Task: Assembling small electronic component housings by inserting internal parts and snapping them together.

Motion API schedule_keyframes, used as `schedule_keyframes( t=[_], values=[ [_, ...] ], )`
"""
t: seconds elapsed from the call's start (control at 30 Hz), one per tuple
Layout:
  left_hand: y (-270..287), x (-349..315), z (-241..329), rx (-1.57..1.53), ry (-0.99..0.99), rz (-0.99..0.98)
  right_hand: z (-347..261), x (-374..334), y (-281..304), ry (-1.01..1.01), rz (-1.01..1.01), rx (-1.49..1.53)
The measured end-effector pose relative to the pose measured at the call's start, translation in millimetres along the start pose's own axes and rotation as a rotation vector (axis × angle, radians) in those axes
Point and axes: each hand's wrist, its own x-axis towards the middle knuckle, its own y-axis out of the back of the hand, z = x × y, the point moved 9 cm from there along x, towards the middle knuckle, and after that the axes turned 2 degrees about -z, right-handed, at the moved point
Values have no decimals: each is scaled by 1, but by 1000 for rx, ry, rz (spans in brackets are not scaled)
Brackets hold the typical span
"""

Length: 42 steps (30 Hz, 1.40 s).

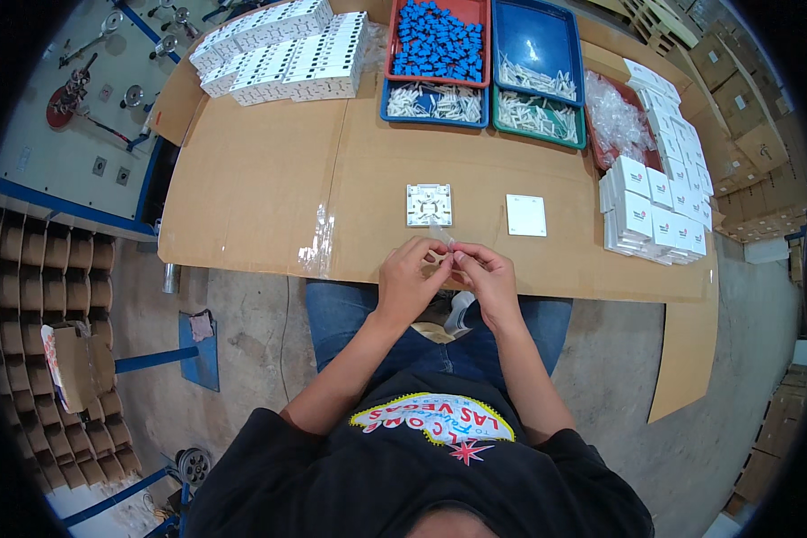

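Note:
My left hand (412,273) and my right hand (487,280) meet at the near edge of the cardboard-covered table. Both have their fingertips closed on a small clear plastic bag (439,234), whose free end points away from me. Just beyond the bag lies a square white plastic housing (429,205) with its moulded inner side up. To the right of it, a flat square white cover plate (526,216) rests on the cardboard. My fingers hide the lower part of the bag, and its contents cannot be made out.
Across the table stand a red tray (388,54) of blue parts, blue trays (536,36) and a green tray (547,137) holding small white pieces. Clear bags (617,117) fill a red bin. White boxes are stacked far left (300,67) and right (641,211).

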Motion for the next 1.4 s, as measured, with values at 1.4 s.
schedule_keyframes(
  t=[1.4],
  values=[
    [-41,-24,-68,-1132,621,175,-11,1,-10,182,-53,-204]
  ],
)
